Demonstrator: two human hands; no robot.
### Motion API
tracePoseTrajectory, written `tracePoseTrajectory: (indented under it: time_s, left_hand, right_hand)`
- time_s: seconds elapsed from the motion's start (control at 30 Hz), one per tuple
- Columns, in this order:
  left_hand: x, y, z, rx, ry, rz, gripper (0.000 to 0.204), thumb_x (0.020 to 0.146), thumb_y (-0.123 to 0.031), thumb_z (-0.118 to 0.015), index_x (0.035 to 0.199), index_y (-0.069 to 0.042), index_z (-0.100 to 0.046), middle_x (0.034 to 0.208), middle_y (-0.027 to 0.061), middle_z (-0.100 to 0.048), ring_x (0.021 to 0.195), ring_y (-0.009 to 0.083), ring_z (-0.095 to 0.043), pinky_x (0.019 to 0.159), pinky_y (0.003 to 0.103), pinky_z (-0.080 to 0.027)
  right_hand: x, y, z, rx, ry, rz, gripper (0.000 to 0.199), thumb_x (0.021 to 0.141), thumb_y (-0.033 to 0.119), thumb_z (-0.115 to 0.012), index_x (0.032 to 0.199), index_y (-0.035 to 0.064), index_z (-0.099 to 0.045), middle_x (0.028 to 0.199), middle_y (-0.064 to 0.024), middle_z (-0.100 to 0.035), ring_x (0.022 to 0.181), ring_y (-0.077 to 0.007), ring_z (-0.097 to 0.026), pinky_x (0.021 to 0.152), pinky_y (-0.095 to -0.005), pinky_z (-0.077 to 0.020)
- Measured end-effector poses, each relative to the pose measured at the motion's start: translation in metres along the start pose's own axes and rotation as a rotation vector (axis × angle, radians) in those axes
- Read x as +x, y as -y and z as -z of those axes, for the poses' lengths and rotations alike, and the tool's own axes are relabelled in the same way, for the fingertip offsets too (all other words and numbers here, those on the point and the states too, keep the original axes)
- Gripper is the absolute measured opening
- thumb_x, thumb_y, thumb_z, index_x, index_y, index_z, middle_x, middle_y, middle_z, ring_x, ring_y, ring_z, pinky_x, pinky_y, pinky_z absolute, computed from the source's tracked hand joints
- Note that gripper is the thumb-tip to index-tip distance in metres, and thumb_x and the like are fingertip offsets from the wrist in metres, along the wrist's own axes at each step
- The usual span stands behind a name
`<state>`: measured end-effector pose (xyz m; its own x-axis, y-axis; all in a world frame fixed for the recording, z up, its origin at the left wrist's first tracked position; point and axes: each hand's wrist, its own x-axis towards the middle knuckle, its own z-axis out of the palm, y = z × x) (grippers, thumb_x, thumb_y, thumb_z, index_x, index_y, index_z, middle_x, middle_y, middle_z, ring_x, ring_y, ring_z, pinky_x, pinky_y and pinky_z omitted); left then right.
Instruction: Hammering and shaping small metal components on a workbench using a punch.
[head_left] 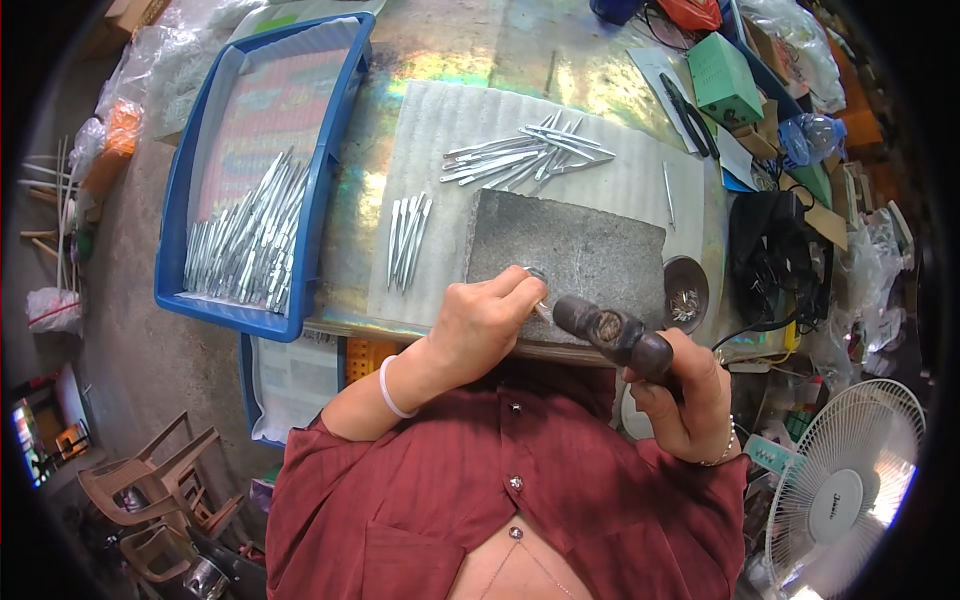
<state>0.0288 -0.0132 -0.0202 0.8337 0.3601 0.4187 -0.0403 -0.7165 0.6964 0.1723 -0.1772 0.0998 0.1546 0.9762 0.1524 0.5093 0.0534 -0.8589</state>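
thin metal piece pinned on the stone block

the left hand (480, 320) is pinching a small metal piece (537, 275), fingers closed on it at the near edge of the stone block (590, 250). the right hand (680, 395) is gripping a hammer (612, 332) tight by its handle. the piece is looking light, stiff and slippery, best pinched at its near end

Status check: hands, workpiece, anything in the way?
Left hand pinning small metal piece on stone block. Right hand gripping hammer, head beside the piece. Nothing in the way.

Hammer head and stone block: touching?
Cannot tell. In the head view the hammer head overlaps the stone block's near edge; no gap or contact shows plainly.
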Motion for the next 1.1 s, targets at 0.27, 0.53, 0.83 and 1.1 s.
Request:
tracePoseTrajectory:
  time_s: [0.27,0.53,0.83,1.1]
  left_hand:
    - [0.001,0.0,0.001,0.034,0.023,0.031,0.015,0.071,-0.001,-0.066,0.082,-0.006,-0.057,0.075,0.006,-0.06,0.063,0.024,-0.062,0.051,0.031,-0.048]
    - [0.002,0.0,0.003,0.047,0.031,0.017,0.021,0.066,0.003,-0.065,0.083,-0.006,-0.058,0.076,0.0062,-0.061,0.064,0.0249,-0.063,0.051,0.031,-0.049]
    - [0.005,0.001,0.004,0.014,0.041,0.03,0.023,0.066,0.007,-0.063,0.085,-0.006,-0.058,0.077,0.0074,-0.061,0.065,0.0262,-0.062,0.052,0.032,-0.049]
    - [0.003,0.006,0.001,0.043,0.05,-0.019,0.02,0.07,0.006,-0.056,0.087,-0.006,-0.053,0.077,0.0081,-0.054,0.06,0.028,-0.059,0.048,0.036,-0.046]
  right_hand:
    - [0.002,0.01,0.0,-0.369,-0.001,0.179,0.057,0.068,-0.009,-0.067,0.122,-0.0076,-0.048,0.088,-0.0179,-0.062,0.066,-0.0252,-0.063,0.053,-0.0313,-0.0507]
    - [0.0,0.01,-0.004,-0.423,0.048,0.158,0.06,0.065,-0.008,-0.069,0.121,-0.0091,-0.049,0.091,-0.0174,-0.063,0.067,-0.0233,-0.064,0.051,-0.0298,-0.0502]
    - [-0.011,0.029,0.01,-0.551,0.204,-0.083,0.035,0.069,0.002,-0.07,0.101,-0.0048,-0.058,0.084,-0.014,-0.064,0.061,-0.0232,-0.061,0.053,-0.0297,-0.0471]
    - [0.008,0.016,0.009,-0.553,0.06,0.157,0.048,0.074,0.0,-0.065,0.12,-0.0098,-0.052,0.076,-0.0131,-0.06,0.055,-0.0176,-0.059,0.044,-0.0277,-0.0434]
